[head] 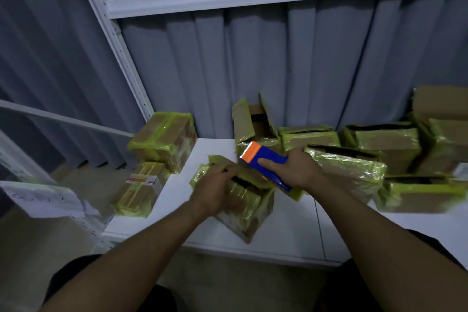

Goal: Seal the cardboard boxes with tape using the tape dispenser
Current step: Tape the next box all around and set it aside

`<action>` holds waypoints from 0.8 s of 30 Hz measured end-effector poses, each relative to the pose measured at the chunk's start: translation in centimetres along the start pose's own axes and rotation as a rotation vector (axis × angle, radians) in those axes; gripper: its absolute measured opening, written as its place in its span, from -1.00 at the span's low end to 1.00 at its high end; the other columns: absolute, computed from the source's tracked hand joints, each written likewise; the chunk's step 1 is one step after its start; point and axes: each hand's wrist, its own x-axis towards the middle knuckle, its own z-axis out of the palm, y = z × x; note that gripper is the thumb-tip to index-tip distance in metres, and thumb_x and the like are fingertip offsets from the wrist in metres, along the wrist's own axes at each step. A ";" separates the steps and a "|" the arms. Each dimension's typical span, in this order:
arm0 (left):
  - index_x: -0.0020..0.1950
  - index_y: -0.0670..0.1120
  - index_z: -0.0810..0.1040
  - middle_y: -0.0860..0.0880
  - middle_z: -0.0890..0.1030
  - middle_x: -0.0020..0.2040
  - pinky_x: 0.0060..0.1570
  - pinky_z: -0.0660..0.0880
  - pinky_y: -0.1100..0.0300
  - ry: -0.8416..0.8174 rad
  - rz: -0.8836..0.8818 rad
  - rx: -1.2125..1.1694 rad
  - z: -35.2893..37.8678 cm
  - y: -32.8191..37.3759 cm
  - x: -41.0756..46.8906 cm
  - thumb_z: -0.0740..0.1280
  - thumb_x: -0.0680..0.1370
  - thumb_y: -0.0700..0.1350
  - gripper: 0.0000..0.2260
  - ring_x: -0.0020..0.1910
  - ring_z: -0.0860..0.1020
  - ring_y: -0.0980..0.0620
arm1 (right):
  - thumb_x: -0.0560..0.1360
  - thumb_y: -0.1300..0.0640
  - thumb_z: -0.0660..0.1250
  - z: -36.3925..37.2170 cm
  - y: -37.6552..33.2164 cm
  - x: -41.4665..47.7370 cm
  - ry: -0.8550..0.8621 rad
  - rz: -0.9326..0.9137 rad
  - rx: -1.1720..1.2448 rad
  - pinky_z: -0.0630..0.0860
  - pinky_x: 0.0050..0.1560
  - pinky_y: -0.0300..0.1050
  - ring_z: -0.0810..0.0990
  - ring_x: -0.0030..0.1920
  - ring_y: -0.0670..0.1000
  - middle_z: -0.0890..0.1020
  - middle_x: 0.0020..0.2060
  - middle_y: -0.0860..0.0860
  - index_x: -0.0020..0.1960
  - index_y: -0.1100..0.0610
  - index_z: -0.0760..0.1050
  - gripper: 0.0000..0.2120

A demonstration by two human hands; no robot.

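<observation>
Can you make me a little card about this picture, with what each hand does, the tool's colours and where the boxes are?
left hand: on top of the middle box, too blurred to tell its grip
right hand: holds the dispenser
dispenser colours: blue body, orange end
middle box: flaps not flat, yellow-green tape on it
taped boxes: two at the left
open boxes: several at the right
table: white
</observation>
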 end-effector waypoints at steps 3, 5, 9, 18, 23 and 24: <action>0.59 0.26 -0.12 0.09 -0.21 0.61 0.45 -0.16 -0.37 -0.287 -0.147 0.202 -0.6 -3.5 0.3 0.58 0.24 0.28 0.14 0.56 -0.34 -0.18 | 0.44 -0.40 0.39 0.1 0.6 0.2 0.005 -0.002 -0.011 0.60 -0.06 0.07 0.66 -0.15 0.10 0.68 -0.18 0.18 -0.05 0.30 0.59 -0.31; 0.60 0.24 -0.11 0.07 -0.17 0.63 0.44 -0.22 -0.37 -0.353 -0.159 0.228 -0.6 -4.3 0.2 0.54 0.31 0.28 0.06 0.55 -0.37 -0.14 | 0.43 -0.41 0.39 0.3 0.9 0.3 -0.004 0.002 -0.019 0.55 -0.15 0.02 0.64 -0.22 0.09 0.66 -0.23 0.17 -0.12 0.31 0.57 -0.30; 0.56 0.25 0.11 0.02 0.06 0.61 0.42 -0.25 -0.42 -0.330 -0.145 0.224 0.5 -4.3 -0.2 0.25 0.21 0.58 -0.02 0.59 -0.23 -0.12 | 0.43 -0.41 0.39 0.1 1.0 0.3 -0.028 -0.013 0.000 0.42 -0.27 -0.10 0.55 -0.34 0.03 0.56 -0.37 0.10 -0.22 0.21 0.50 -0.37; 0.54 0.02 0.22 -0.06 0.35 0.39 0.17 0.53 0.00 -0.153 -0.089 0.215 5.3 1.4 -4.0 0.24 0.46 0.43 -0.21 0.33 0.39 -0.08 | 0.49 -0.39 0.33 -0.4 1.0 -0.5 -0.144 -0.053 0.076 0.37 -0.33 -0.19 0.52 -0.41 0.00 0.56 -0.37 0.09 -0.23 0.19 0.51 -0.40; 0.46 0.14 0.38 -0.02 0.47 0.42 0.21 0.55 -0.10 -0.180 -0.029 0.041 3.6 1.4 -5.3 0.29 0.60 0.18 -0.56 0.31 0.51 -0.04 | 0.49 -0.42 0.30 1.2 2.2 0.0 -0.234 -0.014 0.071 0.43 -0.23 -0.11 0.57 -0.33 0.06 0.68 -0.20 0.26 -0.05 0.36 0.62 -0.24; 0.50 0.14 0.32 -0.03 0.37 0.50 0.31 0.48 -0.10 -0.188 -0.039 0.011 3.5 1.2 -5.5 0.36 0.56 0.17 -0.47 0.43 0.40 -0.08 | 0.49 -0.42 0.29 1.3 2.2 0.2 -0.232 -0.002 0.075 0.43 -0.24 -0.11 0.58 -0.33 0.06 0.67 -0.22 0.24 -0.04 0.36 0.62 -0.23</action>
